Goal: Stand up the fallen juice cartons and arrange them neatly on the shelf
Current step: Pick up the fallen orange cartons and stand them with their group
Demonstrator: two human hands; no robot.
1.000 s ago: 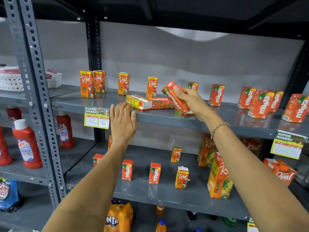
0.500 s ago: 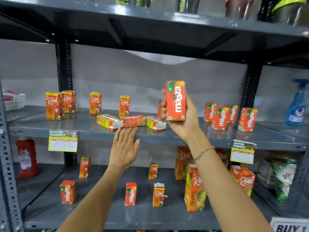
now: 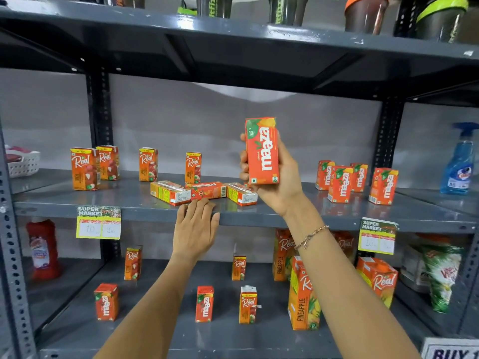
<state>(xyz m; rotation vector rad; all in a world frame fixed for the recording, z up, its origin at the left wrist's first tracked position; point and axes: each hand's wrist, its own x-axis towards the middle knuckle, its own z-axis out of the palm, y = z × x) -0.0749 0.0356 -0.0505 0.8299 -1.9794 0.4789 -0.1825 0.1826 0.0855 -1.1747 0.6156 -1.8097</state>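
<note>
Raised since a second ago, the Maaza carton stands upright, clamped in the right hand; the left hand rests flat, fingers together, on the shelf edge below three fallen cartons.

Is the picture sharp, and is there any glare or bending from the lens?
Head view: the held carton in the right hand is sharp; the shelf edge bows from the wide lens; soft glare shows on the shelf top and back wall; the price tags are washed out.
</note>
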